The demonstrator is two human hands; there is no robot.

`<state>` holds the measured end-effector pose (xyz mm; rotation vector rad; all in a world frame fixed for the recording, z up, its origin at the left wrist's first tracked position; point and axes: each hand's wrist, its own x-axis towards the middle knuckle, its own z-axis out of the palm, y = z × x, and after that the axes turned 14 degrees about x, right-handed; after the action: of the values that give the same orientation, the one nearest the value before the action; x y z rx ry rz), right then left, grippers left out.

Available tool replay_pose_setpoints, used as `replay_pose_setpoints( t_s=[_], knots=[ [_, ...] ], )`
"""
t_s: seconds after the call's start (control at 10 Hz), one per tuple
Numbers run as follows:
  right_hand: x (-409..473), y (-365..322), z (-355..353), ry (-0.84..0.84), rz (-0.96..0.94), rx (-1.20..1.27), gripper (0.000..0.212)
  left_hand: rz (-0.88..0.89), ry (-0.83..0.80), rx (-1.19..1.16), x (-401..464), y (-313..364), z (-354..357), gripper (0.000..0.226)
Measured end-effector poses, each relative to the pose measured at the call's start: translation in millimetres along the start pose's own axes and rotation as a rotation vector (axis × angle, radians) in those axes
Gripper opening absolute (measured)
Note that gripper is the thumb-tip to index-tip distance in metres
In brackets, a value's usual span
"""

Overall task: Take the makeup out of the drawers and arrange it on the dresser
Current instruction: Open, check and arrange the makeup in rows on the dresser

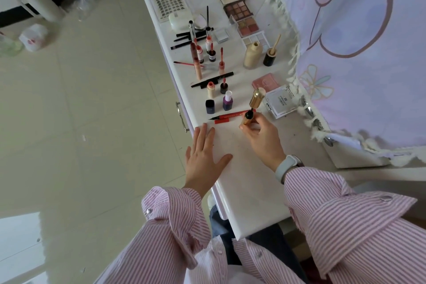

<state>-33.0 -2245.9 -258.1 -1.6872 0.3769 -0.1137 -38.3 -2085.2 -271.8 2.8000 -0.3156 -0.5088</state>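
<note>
Right hand [261,138]: fingers clamped round gold tube [253,105], mid-dresser [249,191].
Left hand [204,154]: fingers spread flat at dresser's front edge.

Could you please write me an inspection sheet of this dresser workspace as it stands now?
Surface: white dresser top, bare near the person, crowded further back.
Job's things: gold tube tilted in the right hand; red liner pen lying flat; purple nail polish bottle upright; eyeshadow palettes open in a row; foundation bottle upright.
Clutter: plastic bags and a white bottle on the floor.
Grippers: left hand flat with fingers spread at the dresser edge; right hand grips the gold tube.
Cables: nothing seen.
Surroundings: tiled floor; patterned fringed cloth on the right; drawer handle.
</note>
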Motion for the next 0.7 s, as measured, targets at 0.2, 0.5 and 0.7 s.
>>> replay_pose_setpoints(
  t_s=[0.2,0.5,0.7],
  knots=[
    [0,0,1,-0.001,-0.017,0.003,0.008,-0.001,0.004,-0.008,0,0,0,0.080],
    [-12,1,-17,0.014,-0.121,-0.153,0.038,-0.003,0.006,0.000,0,0,1,0.080],
    [16,-4,-36,-0.052,-0.153,-0.883,0.052,-0.006,0.002,0.015,-1,0,1,0.079]
  ],
)
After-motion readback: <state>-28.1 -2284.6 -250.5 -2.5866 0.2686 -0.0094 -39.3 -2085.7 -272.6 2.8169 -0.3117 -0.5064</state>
